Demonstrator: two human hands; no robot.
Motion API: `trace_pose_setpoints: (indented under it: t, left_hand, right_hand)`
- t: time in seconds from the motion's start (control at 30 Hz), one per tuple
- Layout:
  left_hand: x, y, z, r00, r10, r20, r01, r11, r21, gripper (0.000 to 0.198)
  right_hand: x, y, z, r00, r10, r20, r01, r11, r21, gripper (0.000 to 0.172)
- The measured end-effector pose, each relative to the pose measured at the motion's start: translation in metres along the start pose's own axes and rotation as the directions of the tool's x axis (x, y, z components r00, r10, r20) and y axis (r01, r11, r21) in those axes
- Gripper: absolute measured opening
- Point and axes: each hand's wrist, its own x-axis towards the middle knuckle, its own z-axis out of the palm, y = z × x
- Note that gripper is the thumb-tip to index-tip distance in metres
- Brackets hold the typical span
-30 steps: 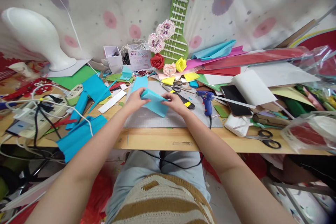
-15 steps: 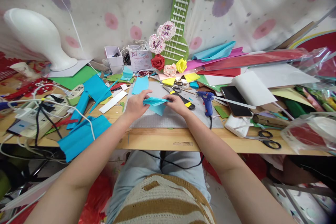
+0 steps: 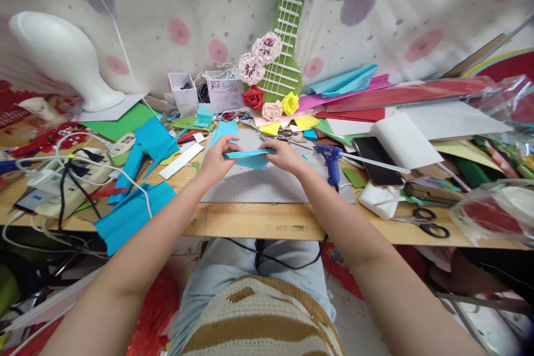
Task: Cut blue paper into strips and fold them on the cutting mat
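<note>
Between my hands is a folded piece of light blue crepe paper (image 3: 251,153), its edge facing me and a flap hanging below. My left hand (image 3: 218,159) pinches its left end, and my right hand (image 3: 284,155) grips the right end. Both hold it just above the grey cutting mat (image 3: 267,193). Another light blue strip (image 3: 226,130) lies on the mat behind my left hand. Scissors with dark handles (image 3: 285,133) rest beyond my right hand, partly hidden by it. To the right stands a blue glue gun (image 3: 331,162) with a white glue stick in it.
A green paper guitar with flowers (image 3: 288,39) leans on the back wall. Blue crepe sheets (image 3: 136,214) and power strips (image 3: 70,183) with cables crowd the left. On the right lie a phone (image 3: 379,160), black-handled scissors (image 3: 429,222) and a plastic bag (image 3: 494,208).
The folded crepe paper has been drawn out straighter and flatter between my hands. My right hand has shifted slightly right, and the view has moved a little.
</note>
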Motion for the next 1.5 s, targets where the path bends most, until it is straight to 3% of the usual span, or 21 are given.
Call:
trace_pose_setpoints:
  t: [0.1,0.23,0.4,0.57,0.63,0.7,0.8,0.9,1.03,1.13,1.23,1.37,1.5]
  left_hand:
    - [-0.010,-0.007,0.004,0.997,0.065,-0.037,-0.068,0.994,-0.086,0.049]
    - [-0.018,-0.011,0.006,0.995,0.067,-0.069,-0.072,0.994,-0.083,0.052]
    - [-0.019,-0.013,0.008,0.993,0.093,-0.073,-0.099,0.991,-0.086,0.052]
    - [-0.003,-0.024,0.004,0.989,-0.087,-0.123,0.081,0.995,-0.055,0.051]
    - [0.010,-0.029,0.001,0.971,-0.236,-0.031,0.233,0.970,-0.070,0.059]
    - [0.025,-0.032,0.000,0.925,-0.376,0.057,0.377,0.926,-0.012,0.066]
    - [0.047,-0.034,0.005,0.867,-0.474,0.151,0.455,0.878,0.146,0.068]
    - [0.068,-0.032,0.015,0.865,-0.457,0.208,0.371,0.861,0.348,0.065]
    - [0.086,-0.028,0.026,0.891,-0.387,0.238,0.200,0.804,0.560,0.065]
    - [0.081,-0.020,0.036,0.974,-0.190,0.125,0.074,0.785,0.616,0.059]
    - [0.059,-0.014,0.049,0.997,-0.004,0.078,-0.042,0.817,0.575,0.046]
    - [0.029,-0.014,0.057,0.968,0.090,0.235,-0.188,0.879,0.438,0.036]
    - [0.016,-0.019,0.042,0.848,0.205,0.489,-0.352,0.907,0.231,0.041]
  right_hand:
    - [-0.011,-0.006,-0.001,0.991,-0.109,-0.078,0.103,0.992,-0.072,0.030]
    - [-0.021,-0.010,-0.003,0.982,-0.158,-0.105,0.146,0.982,-0.118,0.028]
    - [-0.022,-0.004,0.001,0.984,-0.110,-0.142,0.119,0.991,0.053,0.021]
    - [-0.018,0.001,0.008,0.991,0.116,-0.063,-0.091,0.947,0.309,0.019]
    - [-0.015,0.003,0.010,0.983,0.185,0.013,-0.176,0.906,0.386,0.028]
    - [-0.013,0.006,0.010,0.961,0.264,0.086,-0.275,0.859,0.432,0.035]
    - [-0.011,0.011,0.011,0.895,0.420,0.154,-0.444,0.792,0.420,0.035]
    - [-0.012,0.018,0.014,0.851,0.506,0.140,-0.518,0.766,0.381,0.031]
    - [-0.011,0.023,0.020,0.834,0.540,0.113,-0.547,0.783,0.295,0.032]
    - [-0.007,0.020,0.024,0.824,0.561,0.080,-0.565,0.800,0.201,0.034]
    - [-0.006,0.013,0.021,0.841,0.539,0.041,-0.540,0.841,0.042,0.032]
    - [-0.014,0.011,0.002,0.934,0.338,-0.114,-0.356,0.899,-0.254,0.018]
    - [-0.032,0.025,-0.022,0.949,0.215,-0.230,-0.294,0.866,-0.404,0.017]
